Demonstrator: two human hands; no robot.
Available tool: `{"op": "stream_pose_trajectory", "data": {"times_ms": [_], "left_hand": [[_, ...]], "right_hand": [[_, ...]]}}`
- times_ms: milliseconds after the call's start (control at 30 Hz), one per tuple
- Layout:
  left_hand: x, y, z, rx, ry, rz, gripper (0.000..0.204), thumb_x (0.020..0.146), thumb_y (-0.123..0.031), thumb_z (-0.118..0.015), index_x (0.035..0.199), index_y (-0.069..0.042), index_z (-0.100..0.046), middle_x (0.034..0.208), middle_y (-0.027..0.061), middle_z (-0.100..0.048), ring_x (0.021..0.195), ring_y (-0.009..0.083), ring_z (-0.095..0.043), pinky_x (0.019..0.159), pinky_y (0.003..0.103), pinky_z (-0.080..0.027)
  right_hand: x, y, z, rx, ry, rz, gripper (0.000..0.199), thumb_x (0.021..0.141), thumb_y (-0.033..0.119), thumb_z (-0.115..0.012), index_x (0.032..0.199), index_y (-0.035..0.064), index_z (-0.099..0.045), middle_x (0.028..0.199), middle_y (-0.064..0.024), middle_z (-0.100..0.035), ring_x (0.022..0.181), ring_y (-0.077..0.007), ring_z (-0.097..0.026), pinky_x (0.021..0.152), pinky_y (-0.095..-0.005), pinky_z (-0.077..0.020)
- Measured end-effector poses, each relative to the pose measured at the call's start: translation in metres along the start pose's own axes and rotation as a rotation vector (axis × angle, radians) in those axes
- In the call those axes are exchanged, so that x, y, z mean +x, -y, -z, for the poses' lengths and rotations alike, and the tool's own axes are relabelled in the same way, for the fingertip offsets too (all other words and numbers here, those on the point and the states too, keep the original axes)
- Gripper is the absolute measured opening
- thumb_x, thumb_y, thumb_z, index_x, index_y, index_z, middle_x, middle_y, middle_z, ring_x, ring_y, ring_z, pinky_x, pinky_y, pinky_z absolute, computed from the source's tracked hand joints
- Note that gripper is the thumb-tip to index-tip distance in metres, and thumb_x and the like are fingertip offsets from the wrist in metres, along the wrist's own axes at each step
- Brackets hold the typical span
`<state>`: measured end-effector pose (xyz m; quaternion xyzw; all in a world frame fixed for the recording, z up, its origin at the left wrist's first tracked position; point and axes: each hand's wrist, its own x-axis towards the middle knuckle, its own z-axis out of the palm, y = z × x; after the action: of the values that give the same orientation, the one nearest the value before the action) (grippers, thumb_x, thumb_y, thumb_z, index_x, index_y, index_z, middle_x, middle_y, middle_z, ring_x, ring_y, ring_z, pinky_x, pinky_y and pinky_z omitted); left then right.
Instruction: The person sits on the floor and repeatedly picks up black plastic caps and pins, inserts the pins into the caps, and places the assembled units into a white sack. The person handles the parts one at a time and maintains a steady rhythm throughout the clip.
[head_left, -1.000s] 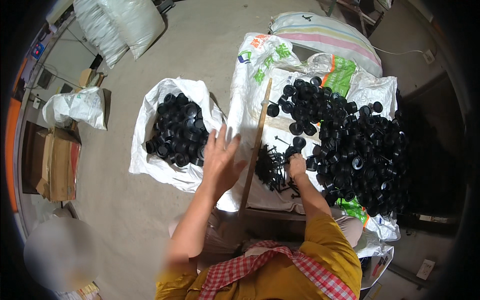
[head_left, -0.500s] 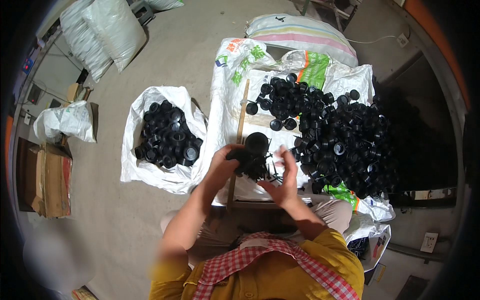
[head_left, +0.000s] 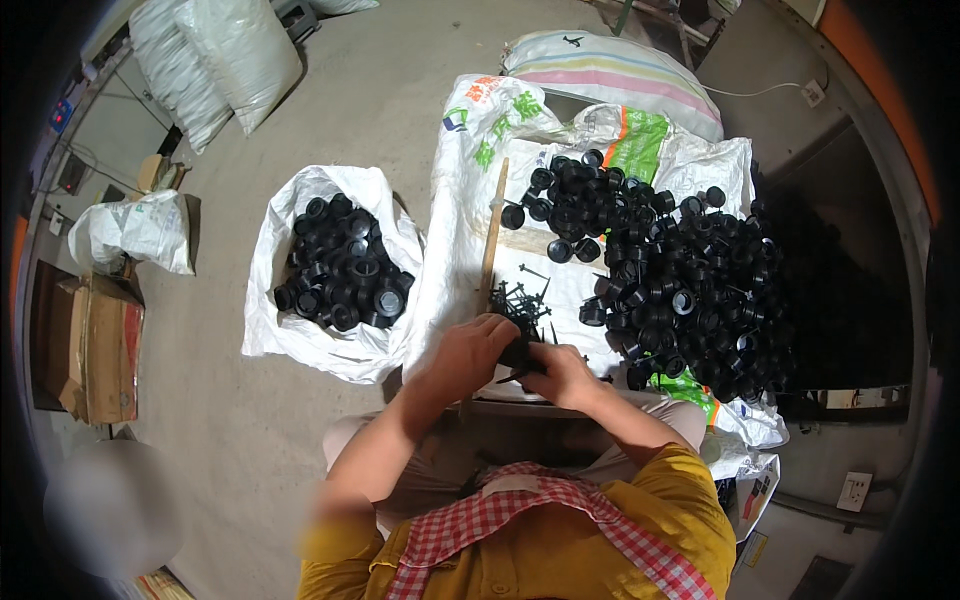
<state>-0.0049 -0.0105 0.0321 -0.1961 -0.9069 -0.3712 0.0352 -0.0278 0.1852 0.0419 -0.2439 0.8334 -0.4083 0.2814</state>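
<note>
Close together at the near edge of the white sheet, both my hands work on a black plastic cap (head_left: 515, 353). My left hand (head_left: 465, 355) is closed round it from the left, hiding much of it. My right hand (head_left: 562, 376) comes in from the right, its fingers pinched against the same cap. A thin dark stem pokes out below the fingers; I cannot tell whether it belongs to the cap. Just beyond my hands lies a small heap of thin black plastic pins (head_left: 518, 303), with a few strays around it.
A large pile of black caps (head_left: 690, 290) covers the right side of the sheet. Along its left runs a wooden stick (head_left: 494, 225). An open white sack (head_left: 262, 305) of black caps stands on the floor at left. Beyond the work surface lies a full striped sack (head_left: 610, 75).
Both hands have come together and nearer to me. The two dark round caps by my left hand no longer show over the pins, and the pin heap is more exposed.
</note>
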Motion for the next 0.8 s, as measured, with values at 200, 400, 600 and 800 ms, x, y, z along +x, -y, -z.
{"op": "stream_pose_trajectory", "data": {"times_ms": [200, 400, 600, 800], "left_hand": [[0.009, 0.028, 0.046, 0.073, -0.551, -0.396, 0.028, 0.069, -0.002, -0.065, 0.096, -0.003, -0.055, 0.094, 0.0128, -0.066, 0.087, 0.0285, -0.065, 0.077, 0.034, -0.053], [0.003, 0.019, -0.027, -1.228, -0.061, 0.573, 0.045, 0.081, 0.002, -0.055, 0.126, 0.0, -0.054, 0.113, 0.007, -0.063, 0.105, 0.0173, -0.058, 0.095, 0.03, -0.044], [0.015, -0.004, -0.035, -0.73, -0.181, 0.396, 0.048, 0.072, 0.003, -0.059, 0.119, -0.006, -0.058, 0.116, 0.0117, -0.06, 0.105, 0.0251, -0.058, 0.093, 0.035, -0.045], [0.021, -0.009, -0.003, 0.082, -0.098, 0.188, 0.043, 0.069, 0.001, -0.06, 0.112, -0.008, -0.061, 0.094, 0.0185, -0.057, 0.088, 0.0382, -0.057, 0.077, 0.043, -0.048]], "right_hand": [[-0.036, -0.039, -0.021, 1.923, 0.786, 0.046, 0.025, 0.092, 0.029, -0.052, 0.088, 0.0057, -0.058, 0.074, -0.0125, -0.06, 0.069, -0.0258, -0.059, 0.07, -0.0391, -0.0474], [0.02, -0.037, -0.032, 1.623, -0.495, -0.143, 0.039, 0.096, 0.037, -0.047, 0.115, 0.0047, -0.058, 0.108, -0.0108, -0.063, 0.102, -0.0237, -0.059, 0.097, -0.0367, -0.0417], [0.051, -0.025, -0.049, 1.418, -0.567, 0.123, 0.047, 0.094, 0.025, -0.051, 0.132, -0.0003, -0.043, 0.114, -0.0104, -0.059, 0.107, -0.0196, -0.055, 0.096, -0.0316, -0.0417], [0.094, -0.095, -0.081, 1.291, -0.58, -0.008, 0.024, 0.089, 0.009, -0.055, 0.112, 0.0015, -0.057, 0.101, -0.0092, -0.062, 0.089, -0.0158, -0.06, 0.08, -0.0267, -0.0475]]}}
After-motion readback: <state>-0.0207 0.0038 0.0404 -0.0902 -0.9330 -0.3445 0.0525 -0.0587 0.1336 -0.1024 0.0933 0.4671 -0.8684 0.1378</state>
